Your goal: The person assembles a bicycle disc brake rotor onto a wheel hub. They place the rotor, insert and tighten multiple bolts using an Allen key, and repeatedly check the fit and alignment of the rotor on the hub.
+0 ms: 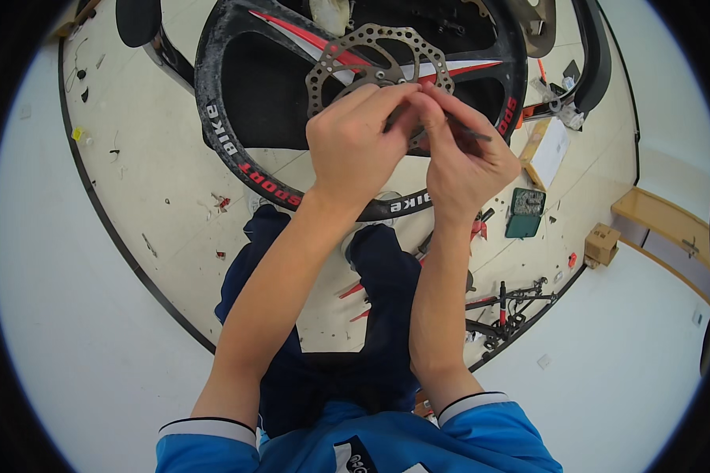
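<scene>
- A thin dark tool [467,131] is pinched in the closed right hand [465,162] at the brake disc [371,59].
- The left hand [353,142] is curled at the same spot; any hold cannot be told.
- Disc fastener work is judged in hand; steady tool seating is called for next.
- Counted: one disc, one black wheel [229,142], on the floor.

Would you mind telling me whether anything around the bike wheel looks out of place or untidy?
Yes: small parts and red scraps lie scattered on the floor, and loose bike parts sit by the person's right leg. The wheel and brake disc show no visible damage.
</scene>
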A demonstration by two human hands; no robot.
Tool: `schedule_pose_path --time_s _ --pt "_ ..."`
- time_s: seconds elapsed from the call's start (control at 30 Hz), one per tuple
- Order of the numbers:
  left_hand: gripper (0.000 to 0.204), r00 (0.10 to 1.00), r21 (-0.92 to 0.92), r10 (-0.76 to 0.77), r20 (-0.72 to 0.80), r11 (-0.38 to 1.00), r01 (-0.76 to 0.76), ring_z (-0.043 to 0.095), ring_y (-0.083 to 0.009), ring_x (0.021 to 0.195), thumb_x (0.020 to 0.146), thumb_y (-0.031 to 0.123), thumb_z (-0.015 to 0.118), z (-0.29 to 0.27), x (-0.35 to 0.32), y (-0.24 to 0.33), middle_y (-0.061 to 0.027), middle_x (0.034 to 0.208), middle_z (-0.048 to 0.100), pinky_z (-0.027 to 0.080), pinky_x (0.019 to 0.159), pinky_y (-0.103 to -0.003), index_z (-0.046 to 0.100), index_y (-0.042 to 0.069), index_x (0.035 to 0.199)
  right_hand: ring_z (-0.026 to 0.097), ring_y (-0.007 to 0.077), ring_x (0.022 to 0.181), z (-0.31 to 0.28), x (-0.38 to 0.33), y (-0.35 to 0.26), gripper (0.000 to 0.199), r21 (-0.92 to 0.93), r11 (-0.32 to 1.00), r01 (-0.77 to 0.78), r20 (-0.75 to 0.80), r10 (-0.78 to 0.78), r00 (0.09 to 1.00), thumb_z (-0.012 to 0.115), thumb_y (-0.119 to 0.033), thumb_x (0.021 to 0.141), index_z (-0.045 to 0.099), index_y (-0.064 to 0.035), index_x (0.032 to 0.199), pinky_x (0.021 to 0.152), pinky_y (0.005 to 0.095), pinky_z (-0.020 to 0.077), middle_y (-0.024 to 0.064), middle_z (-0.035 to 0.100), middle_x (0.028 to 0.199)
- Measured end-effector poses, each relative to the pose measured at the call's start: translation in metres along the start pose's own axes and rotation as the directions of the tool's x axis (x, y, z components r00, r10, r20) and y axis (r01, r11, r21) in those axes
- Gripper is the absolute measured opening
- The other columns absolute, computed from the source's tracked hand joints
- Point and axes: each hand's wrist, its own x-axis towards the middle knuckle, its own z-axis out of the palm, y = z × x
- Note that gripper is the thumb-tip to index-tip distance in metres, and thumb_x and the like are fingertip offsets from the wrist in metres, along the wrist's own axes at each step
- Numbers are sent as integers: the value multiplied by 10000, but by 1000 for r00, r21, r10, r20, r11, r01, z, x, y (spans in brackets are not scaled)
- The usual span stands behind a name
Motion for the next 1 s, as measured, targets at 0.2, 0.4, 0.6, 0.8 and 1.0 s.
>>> schedule_pose_path --time_s 0.2,0.4,0.6,0.8,1.0 --pt "139 1000 -37 24 20 999 -23 645 -229 621 820 66 754 2 -1 -3 -48 693 651 499 535 -332 765 73 958 704 91 760 3 -2 6 232 -76 982 175 24 -173 985 803 36 821 784 -2 1049 674 210 556 86 782 951" --pt "183 997 25 60 53 998 -61 611 -213 613 786 66 773 4 -3 0 -26 682 644 490 560 -333 776 85 967 703 102 790 -3 -4 5 143 16 1000 4 -31 -3 1000 835 -13 848 736 39 937 665 222 560 80 755 902" --pt "221 996 5 93 -14 996 -93 585 -211 613 749 78 796 2 1 -5 -21 678 639 474 549 -321 780 86 969 692 121 784 6 -1 13 216 50 989 138 -19 -137 990 866 1 806 657 21 856 655 223 556 82 708 922" --pt "205 993 -6 117 12 993 -117 556 -221 599 753 51 771 1 0 -7 -18 675 635 462 542 -327 772 76 956 700 105 781 1 -1 3 213 25 992 120 78 -122 989 778 61 835 752 18 1042 658 217 564 111 765 1028" --pt "227 993 10 115 27 993 -115 550 -222 600 771 57 756 3 -1 -6 -19 697 658 460 548 -333 772 68 997 708 101 802 -1 -3 5 181 25 999 47 31 -48 998 756 81 847 774 16 1015 679 215 566 81 775 933"
